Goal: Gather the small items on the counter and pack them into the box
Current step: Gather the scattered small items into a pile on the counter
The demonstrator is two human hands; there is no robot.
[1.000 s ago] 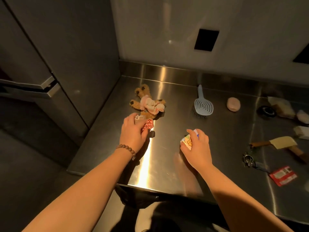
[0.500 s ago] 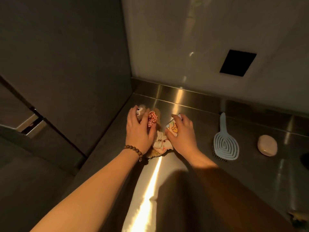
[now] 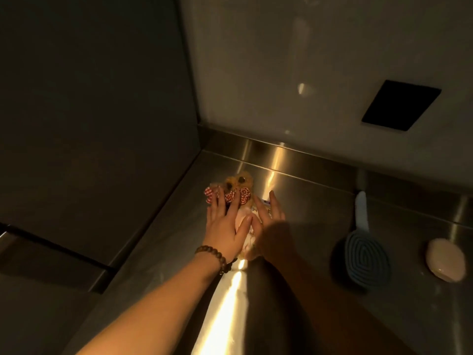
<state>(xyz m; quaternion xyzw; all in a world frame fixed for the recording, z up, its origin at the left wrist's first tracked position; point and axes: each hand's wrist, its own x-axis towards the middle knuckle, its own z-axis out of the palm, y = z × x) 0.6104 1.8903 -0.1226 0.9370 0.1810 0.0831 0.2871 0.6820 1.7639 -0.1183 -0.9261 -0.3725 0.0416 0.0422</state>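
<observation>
A tan teddy bear (image 3: pixel 240 181) in a pale pink outfit lies on the steel counter (image 3: pixel 307 201) near the back left corner. My left hand (image 3: pixel 225 228) lies over it with fingers spread, pinning a red-and-white checked scrunchie (image 3: pixel 230 196) against the bear's neck. My right hand (image 3: pixel 271 226), in shadow, presses on the bear's other side. It keeps a small printed carton (image 3: pixel 263 201) under its fingers; only the carton's edge shows. The two thumbs touch over the bear's body. No box is in view.
A blue oval hairbrush (image 3: pixel 366 260) lies to the right, handle toward the wall. A pink soap bar (image 3: pixel 446 263) sits beyond it. A dark cabinet side (image 3: pixel 102 124) closes off the counter's left edge. The white wall carries a black rectangle (image 3: pixel 400 108).
Both hands moved to the back left corner, carrying the scrunchie and the carton, and closed in on the teddy bear from both sides. The camera tilted up and leaned closer.
</observation>
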